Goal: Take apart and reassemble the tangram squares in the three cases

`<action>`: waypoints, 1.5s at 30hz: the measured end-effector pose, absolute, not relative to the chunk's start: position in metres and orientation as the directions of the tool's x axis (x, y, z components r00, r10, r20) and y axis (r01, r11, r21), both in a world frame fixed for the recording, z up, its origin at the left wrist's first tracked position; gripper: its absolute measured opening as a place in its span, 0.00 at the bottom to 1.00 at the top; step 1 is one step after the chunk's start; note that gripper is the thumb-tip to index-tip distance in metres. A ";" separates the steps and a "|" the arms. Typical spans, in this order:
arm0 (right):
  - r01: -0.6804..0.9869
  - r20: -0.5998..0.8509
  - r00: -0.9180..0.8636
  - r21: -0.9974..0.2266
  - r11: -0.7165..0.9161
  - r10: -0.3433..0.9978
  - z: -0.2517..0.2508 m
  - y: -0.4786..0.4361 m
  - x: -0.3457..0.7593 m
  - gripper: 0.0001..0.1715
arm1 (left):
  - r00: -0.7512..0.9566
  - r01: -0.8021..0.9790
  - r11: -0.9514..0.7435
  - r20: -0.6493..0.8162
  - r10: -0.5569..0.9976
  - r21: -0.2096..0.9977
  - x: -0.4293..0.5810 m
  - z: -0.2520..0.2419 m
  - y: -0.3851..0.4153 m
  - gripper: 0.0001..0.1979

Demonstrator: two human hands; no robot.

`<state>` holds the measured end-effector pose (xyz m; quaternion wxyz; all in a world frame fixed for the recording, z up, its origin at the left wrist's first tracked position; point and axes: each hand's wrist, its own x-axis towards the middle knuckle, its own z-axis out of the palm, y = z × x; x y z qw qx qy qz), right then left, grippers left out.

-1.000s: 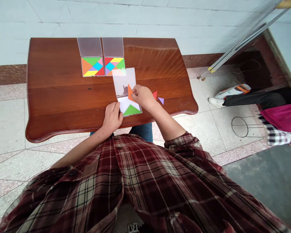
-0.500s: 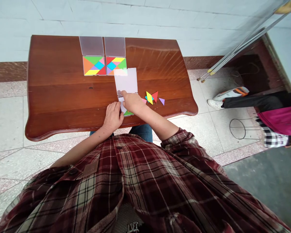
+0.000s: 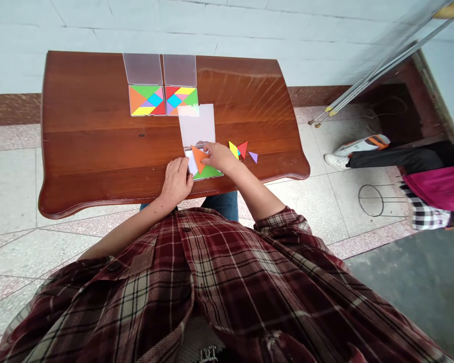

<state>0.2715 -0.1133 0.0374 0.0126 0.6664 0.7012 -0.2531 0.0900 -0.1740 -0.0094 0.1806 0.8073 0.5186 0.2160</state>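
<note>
Pinches orange triangle (image 3: pixel 198 160) in right hand (image 3: pixel 220 157) over case (image 3: pixel 191 166) containing green triangle (image 3: pixel 209 173); leaves yellow parallelogram (image 3: pixel 233 149), red triangle (image 3: pixel 242 149), purple triangle (image 3: pixel 253 157) outside; cannot tell grip of left hand (image 3: pixel 176 179).

A person's left hand (image 3: pixel 176 179) rests against the left edge of a shallow, square, white-bottomed plastic case (image 3: pixel 190 159) on a glossy reddish-brown wooden table (image 3: pixel 94 146). The right hand (image 3: pixel 221 157) pinches a flat orange triangle (image 3: pixel 197 159) over it; a flat green triangle (image 3: pixel 211 173) lies along the case's near side. A translucent plastic lid (image 3: pixel 197 125) extends on the far side. Rightward lie a yellow piece (image 3: pixel 233 149), a red triangular piece (image 3: pixel 243 149) and a small purple triangle (image 3: pixel 253 157). Far left of these sit two square cases of multicoloured pieces (image 3: pixel 147 89).
</note>
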 end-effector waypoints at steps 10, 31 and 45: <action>0.930 -0.363 -0.170 -0.368 0.027 0.916 0.033 -0.114 0.259 0.16 | 0.381 0.755 -0.422 0.188 0.905 0.502 0.088 -0.014 -0.173 0.25; 0.890 -0.290 -0.293 -0.431 0.149 0.911 0.029 -0.112 0.265 0.22 | 0.398 0.737 -0.427 0.174 0.901 0.524 0.083 -0.022 -0.168 0.21; 0.905 -0.318 -0.303 -0.392 0.167 0.898 0.033 -0.139 0.276 0.19 | 0.400 0.745 -0.446 0.203 0.894 0.496 0.084 -0.023 -0.168 0.19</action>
